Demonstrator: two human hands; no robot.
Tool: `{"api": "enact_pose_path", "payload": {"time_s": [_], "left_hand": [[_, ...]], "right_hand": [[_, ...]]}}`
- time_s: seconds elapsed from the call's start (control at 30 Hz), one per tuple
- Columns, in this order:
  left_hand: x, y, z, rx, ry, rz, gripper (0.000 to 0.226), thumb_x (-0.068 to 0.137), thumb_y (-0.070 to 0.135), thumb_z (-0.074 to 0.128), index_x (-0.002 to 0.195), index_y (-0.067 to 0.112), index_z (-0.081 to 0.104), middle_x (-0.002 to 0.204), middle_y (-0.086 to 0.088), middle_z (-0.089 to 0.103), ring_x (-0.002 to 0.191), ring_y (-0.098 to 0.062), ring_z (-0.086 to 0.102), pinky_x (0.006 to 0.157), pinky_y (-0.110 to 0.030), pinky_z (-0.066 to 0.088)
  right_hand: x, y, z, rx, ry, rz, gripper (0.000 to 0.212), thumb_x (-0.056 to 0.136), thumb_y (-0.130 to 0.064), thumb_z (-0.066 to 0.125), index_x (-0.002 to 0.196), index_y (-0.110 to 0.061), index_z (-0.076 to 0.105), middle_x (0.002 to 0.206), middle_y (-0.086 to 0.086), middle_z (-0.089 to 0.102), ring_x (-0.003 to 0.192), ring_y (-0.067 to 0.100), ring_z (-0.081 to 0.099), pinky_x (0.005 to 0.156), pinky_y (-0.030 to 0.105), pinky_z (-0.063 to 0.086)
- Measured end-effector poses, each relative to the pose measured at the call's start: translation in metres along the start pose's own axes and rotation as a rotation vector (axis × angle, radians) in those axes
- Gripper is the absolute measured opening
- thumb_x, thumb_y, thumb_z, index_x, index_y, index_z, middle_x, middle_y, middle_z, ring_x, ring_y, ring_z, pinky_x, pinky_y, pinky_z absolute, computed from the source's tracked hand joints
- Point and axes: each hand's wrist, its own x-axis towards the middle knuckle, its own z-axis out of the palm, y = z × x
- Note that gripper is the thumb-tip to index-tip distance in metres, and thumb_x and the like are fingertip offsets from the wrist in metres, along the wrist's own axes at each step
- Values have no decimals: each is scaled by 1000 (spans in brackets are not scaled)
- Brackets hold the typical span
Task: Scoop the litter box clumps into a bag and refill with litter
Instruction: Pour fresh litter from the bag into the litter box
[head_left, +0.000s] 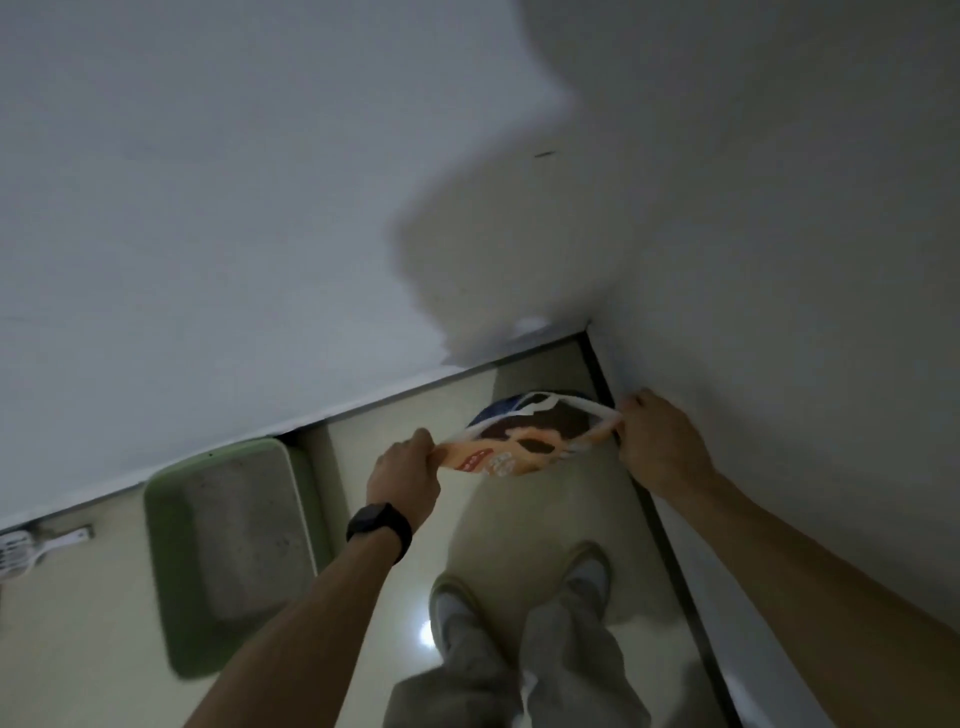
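Pinching the printed bag (524, 447) at both ends of its mouth with left hand (408, 470) and right hand (660, 441), above the floor (384, 415) by the wall (779, 260), probably opening it to refill; next, carrying it left over the green litter box (156, 519) and tipping gently.

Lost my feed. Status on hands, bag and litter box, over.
Left hand, right hand both grip printed bag by its top edge. Litter box on floor, left of bag, grey litter inside. Nothing seen in the way.
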Motion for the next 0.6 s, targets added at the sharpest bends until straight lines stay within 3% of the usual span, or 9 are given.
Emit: {"api": "enact_pose_path", "payload": {"time_s": [0.1, 0.2, 0.27, 0.3, 0.37, 0.43, 0.47, 0.53, 0.6], "left_hand": [[-45, 0, -13, 57, -21, -114, 17, 102, 31, 39, 87, 23, 42, 84, -1, 62, 71, -22, 55, 67, -36, 46], [-86, -1, -62, 207, -113, -190, 2, 97, 20, 44, 97, 22, 44, 102, -4, 63, 87, -22, 54, 83, -36, 42], [-117, -3, -100, 295, -137, -164, 37, 92, 25, 56, 126, 20, 43, 136, -7, 51, 123, -26, 46, 106, -42, 36], [-135, 1, -120, 318, -138, -77, 64, 90, 35, 61, 143, 22, 30, 154, -7, 30, 141, -28, 28, 116, -47, 23], [-171, 22, -161, 370, -138, 171, 103, 84, 57, 62, 154, 28, -7, 161, -2, -16, 148, -27, -12, 119, -53, -4], [-208, 47, -192, 439, -143, 411, 111, 80, 68, 57, 151, 29, -19, 157, 1, -27, 145, -24, -23, 116, -55, -14], [-227, 59, -204, 453, -157, 502, 107, 81, 68, 55, 153, 28, -13, 160, 1, -19, 147, -22, -18, 116, -54, -13], [-259, 78, -223, 403, -203, 617, 77, 91, 59, 49, 153, 25, 20, 160, -1, 23, 149, -22, 12, 119, -51, 3], [-291, 89, -242, 379, -195, 683, 34, 99, 39, 48, 127, 23, 57, 125, -4, 63, 122, -26, 54, 108, -45, 33]], "right_hand": [[-53, -23, -14, 56, -93, -99, 26, 92, -5, 48, 116, -4, 59, 116, 16, 57, 103, 31, 56, 81, 35, 45], [-93, -58, -47, 70, -93, -232, 19, 86, -5, 58, 103, -2, 63, 108, 18, 61, 94, 34, 59, 75, 39, 48], [-122, -88, -77, 28, -148, -343, 20, 89, -14, 58, 108, -7, 61, 113, 11, 57, 99, 30, 58, 78, 37, 48], [-138, -103, -93, -9, -183, -382, 23, 90, -17, 58, 112, -9, 60, 117, 8, 55, 104, 27, 57, 81, 37, 48], [-168, -128, -129, -50, -139, -455, 26, 87, -16, 65, 111, -9, 64, 115, 9, 58, 104, 27, 60, 81, 36, 51], [-202, -149, -164, -57, -107, -508, 22, 74, -11, 77, 94, -6, 70, 99, 11, 66, 86, 29, 67, 71, 34, 54], [-221, -157, -177, -50, -70, -548, 22, 66, -9, 82, 84, -7, 71, 89, 11, 68, 75, 28, 68, 63, 31, 54], [-262, -170, -201, -65, 22, -568, 20, 58, -11, 83, 74, -11, 70, 78, 6, 67, 62, 22, 65, 52, 24, 50], [-309, -186, -224, -48, 135, -539, 5, 66, -13, 69, 71, -13, 67, 72, 3, 63, 55, 18, 60, 48, 18, 41]]}}
